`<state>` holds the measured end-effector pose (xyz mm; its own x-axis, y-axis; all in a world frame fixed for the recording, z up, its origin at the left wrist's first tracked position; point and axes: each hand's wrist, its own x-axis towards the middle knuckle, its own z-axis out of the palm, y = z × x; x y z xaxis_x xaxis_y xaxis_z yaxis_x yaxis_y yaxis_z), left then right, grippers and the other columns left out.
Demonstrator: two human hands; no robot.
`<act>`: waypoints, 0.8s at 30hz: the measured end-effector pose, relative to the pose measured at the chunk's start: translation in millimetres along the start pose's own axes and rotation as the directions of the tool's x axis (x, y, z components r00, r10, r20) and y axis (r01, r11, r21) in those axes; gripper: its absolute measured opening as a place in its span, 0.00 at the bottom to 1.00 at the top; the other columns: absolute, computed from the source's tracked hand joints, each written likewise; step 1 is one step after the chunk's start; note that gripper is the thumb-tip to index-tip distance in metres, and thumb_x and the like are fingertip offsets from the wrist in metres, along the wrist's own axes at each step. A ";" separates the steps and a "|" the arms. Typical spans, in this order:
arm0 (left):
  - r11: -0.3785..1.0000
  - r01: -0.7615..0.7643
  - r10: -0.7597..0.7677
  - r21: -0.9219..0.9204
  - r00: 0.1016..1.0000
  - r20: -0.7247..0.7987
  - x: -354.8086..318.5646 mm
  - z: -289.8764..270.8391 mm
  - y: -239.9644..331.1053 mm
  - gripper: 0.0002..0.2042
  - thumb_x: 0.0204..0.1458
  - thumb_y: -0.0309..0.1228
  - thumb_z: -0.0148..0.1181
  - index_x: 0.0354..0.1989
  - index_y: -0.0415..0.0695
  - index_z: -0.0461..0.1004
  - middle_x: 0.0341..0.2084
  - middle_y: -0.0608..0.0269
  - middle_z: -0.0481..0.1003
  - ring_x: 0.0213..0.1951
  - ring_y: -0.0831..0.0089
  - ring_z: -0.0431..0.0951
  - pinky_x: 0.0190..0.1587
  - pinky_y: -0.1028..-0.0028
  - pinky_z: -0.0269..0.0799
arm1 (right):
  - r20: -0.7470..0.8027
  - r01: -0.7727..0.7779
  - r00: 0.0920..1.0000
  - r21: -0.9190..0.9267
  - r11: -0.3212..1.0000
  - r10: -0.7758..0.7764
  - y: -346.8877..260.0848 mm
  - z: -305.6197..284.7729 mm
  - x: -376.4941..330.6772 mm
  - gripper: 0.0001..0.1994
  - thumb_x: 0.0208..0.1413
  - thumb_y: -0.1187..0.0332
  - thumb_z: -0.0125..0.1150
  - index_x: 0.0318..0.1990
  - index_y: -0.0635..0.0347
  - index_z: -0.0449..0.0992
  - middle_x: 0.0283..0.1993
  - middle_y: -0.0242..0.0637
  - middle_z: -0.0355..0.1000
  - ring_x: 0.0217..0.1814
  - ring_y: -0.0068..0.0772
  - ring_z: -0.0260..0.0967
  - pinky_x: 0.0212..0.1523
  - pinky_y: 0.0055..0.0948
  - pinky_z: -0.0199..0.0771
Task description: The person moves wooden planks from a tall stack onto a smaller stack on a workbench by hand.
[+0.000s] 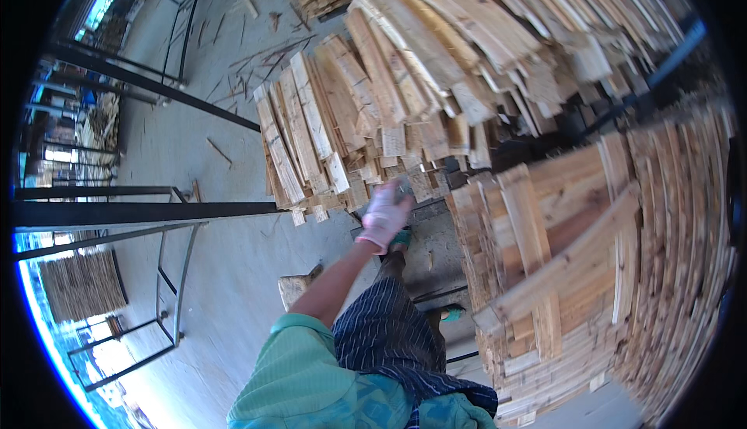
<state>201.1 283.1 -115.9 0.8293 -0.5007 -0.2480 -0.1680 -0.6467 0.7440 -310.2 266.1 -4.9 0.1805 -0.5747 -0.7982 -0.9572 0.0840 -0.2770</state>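
My left hand [385, 212], in a pale pink-white glove, is stretched forward over the floor beside the near ends of a stack of rough boards [299, 129]. Its fingers look curled, and a small greyish thing [404, 187] shows at their tips, too blurred to name. Whether the hand touches the board ends, I cannot tell. To its right stands a wooden panel [572, 234] of planks, with crosspieces and a diagonal brace [564, 261] on its face. My right hand is out of the picture.
More long boards [467, 32] are piled at the far right. Black metal frames [148, 212] reach in from the left, near a stack of thin wood [82, 287]. Wood scraps [268, 57] litter the concrete floor. A wooden block [296, 289] lies near my left forearm.
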 end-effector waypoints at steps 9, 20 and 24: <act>0.652 0.476 -0.548 0.591 0.834 -0.067 175.2 -50.4 -172.1 0.50 0.48 0.44 0.72 0.76 0.54 0.44 0.69 0.29 0.47 0.71 0.31 0.49 0.67 0.43 0.55 | 0.069 -0.021 0.997 -0.214 0.977 0.037 -152.0 13.1 55.7 0.16 0.64 0.61 0.60 0.54 0.60 0.74 0.52 0.54 0.73 0.55 0.58 0.70 0.57 0.48 0.71; 0.613 0.467 -0.508 0.637 0.851 -0.136 243.9 -20.4 -254.9 0.29 0.67 0.30 0.43 0.73 0.77 0.48 0.69 0.33 0.47 0.68 0.22 0.48 0.57 0.35 0.66 | 0.144 -0.081 0.980 -0.331 0.940 0.135 -210.8 30.5 78.1 0.13 0.65 0.63 0.60 0.52 0.60 0.76 0.48 0.51 0.75 0.52 0.53 0.73 0.54 0.44 0.73; 0.653 0.736 -0.730 0.180 0.675 -0.109 247.8 -56.6 -210.0 0.32 0.65 0.31 0.51 0.75 0.65 0.45 0.71 0.39 0.49 0.70 0.36 0.55 0.65 0.49 0.66 | 0.146 -0.073 0.981 -0.317 0.946 0.125 -219.5 34.5 73.5 0.12 0.65 0.64 0.59 0.51 0.60 0.77 0.47 0.50 0.76 0.51 0.51 0.74 0.53 0.43 0.73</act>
<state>472.1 327.4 -298.4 0.7399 0.1970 -0.6432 0.4048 -0.8940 0.1920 -79.0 233.5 -21.3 0.0907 -0.4345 -0.8961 -0.9900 -0.1368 -0.0339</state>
